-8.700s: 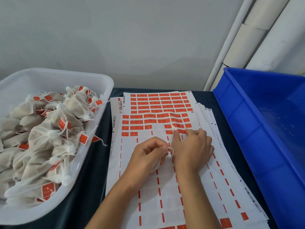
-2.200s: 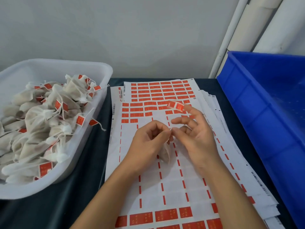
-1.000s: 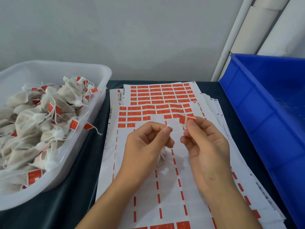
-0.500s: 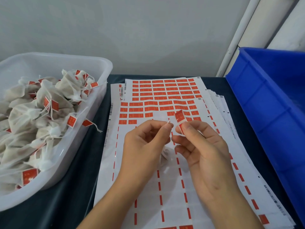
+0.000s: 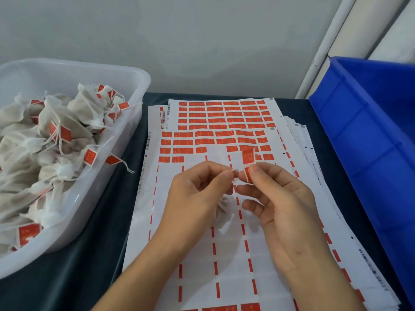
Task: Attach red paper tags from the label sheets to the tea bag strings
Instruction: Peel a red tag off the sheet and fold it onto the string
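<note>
My left hand (image 5: pixel 197 196) pinches the white string end (image 5: pixel 235 171) of a tea bag (image 5: pixel 221 208) that hangs mostly hidden under its palm. My right hand (image 5: pixel 280 205) pinches a red paper tag (image 5: pixel 248 158) by its lower part, so the tag stands upright right beside the string end. Both hands hover over the stack of label sheets (image 5: pixel 202 239), whose lower rows are peeled bare while red labels (image 5: pixel 215 118) fill the far rows.
A white tub (image 5: pixel 125 135) at the left holds several tagged tea bags (image 5: pixel 56 140). A blue crate (image 5: pixel 368 140) stands at the right. The sheets lie on a dark table (image 5: pixel 89 254) against a grey wall.
Over the last second my right hand brought the peeled red tag closer to the string end held by my left hand; the tag now stands upright beside it.
</note>
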Demonstrator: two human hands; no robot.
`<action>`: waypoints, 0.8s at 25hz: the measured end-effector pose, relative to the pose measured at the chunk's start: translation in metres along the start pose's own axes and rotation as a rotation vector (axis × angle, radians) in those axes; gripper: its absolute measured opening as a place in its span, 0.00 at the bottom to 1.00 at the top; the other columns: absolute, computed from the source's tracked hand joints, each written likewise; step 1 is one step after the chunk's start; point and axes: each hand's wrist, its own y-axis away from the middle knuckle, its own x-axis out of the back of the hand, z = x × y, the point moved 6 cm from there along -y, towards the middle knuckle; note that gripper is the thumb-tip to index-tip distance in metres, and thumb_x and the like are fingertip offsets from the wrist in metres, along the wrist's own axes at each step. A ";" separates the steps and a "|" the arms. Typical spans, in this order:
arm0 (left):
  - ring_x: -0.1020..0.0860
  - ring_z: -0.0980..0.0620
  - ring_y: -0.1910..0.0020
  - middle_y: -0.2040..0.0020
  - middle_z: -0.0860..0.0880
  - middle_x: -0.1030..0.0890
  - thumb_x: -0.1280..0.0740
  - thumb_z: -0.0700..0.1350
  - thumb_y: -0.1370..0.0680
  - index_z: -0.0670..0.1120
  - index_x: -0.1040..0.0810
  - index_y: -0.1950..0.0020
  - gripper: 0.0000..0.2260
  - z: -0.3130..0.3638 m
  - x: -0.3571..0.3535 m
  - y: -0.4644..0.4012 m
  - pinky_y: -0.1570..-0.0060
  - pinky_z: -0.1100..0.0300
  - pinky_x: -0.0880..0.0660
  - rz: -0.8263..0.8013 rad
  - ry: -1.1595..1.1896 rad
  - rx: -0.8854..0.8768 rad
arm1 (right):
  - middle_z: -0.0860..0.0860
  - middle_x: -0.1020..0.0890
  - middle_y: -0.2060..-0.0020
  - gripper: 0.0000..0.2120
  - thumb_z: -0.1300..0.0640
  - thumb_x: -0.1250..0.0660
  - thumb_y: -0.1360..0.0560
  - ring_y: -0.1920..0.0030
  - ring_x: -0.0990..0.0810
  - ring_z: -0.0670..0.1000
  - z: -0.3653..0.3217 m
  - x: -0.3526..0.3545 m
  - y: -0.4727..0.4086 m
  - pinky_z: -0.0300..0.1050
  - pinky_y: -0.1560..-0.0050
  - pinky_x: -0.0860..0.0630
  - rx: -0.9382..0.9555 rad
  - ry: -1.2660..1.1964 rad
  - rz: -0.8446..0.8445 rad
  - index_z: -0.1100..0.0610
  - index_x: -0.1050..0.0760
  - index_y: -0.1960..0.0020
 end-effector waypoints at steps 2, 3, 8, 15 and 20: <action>0.16 0.52 0.57 0.60 0.51 0.14 0.33 0.46 0.20 0.50 0.14 0.55 0.08 0.000 0.000 0.000 0.55 0.67 0.21 -0.001 -0.014 -0.001 | 0.50 0.11 0.55 0.12 0.45 0.27 0.34 0.57 0.12 0.51 0.001 -0.001 0.000 0.40 0.61 0.18 -0.009 0.022 -0.015 0.46 0.13 0.52; 0.16 0.52 0.57 0.60 0.52 0.14 0.33 0.46 0.20 0.50 0.14 0.55 0.08 0.000 0.000 0.000 0.55 0.67 0.21 0.002 -0.021 -0.004 | 0.51 0.11 0.55 0.12 0.45 0.27 0.34 0.57 0.12 0.52 0.002 -0.001 0.000 0.40 0.62 0.18 -0.009 0.029 -0.021 0.47 0.13 0.52; 0.16 0.55 0.58 0.59 0.55 0.14 0.32 0.45 0.18 0.52 0.13 0.55 0.10 0.001 -0.003 0.000 0.57 0.70 0.22 -0.004 -0.056 -0.027 | 0.51 0.12 0.57 0.13 0.45 0.27 0.34 0.61 0.13 0.51 0.007 -0.001 0.000 0.41 0.62 0.19 -0.018 0.045 -0.034 0.47 0.13 0.52; 0.16 0.56 0.57 0.58 0.56 0.13 0.33 0.45 0.18 0.53 0.13 0.53 0.10 0.003 -0.003 0.001 0.56 0.69 0.21 -0.012 -0.064 -0.054 | 0.52 0.12 0.56 0.15 0.44 0.26 0.34 0.62 0.15 0.50 0.009 0.000 -0.002 0.41 0.64 0.20 -0.020 0.024 -0.033 0.48 0.14 0.50; 0.16 0.56 0.57 0.58 0.56 0.13 0.33 0.45 0.18 0.54 0.13 0.53 0.10 0.004 -0.003 0.001 0.56 0.69 0.21 -0.017 -0.087 -0.060 | 0.50 0.12 0.57 0.12 0.44 0.26 0.32 0.63 0.14 0.49 0.008 0.000 -0.001 0.42 0.64 0.20 0.004 0.047 -0.011 0.46 0.14 0.51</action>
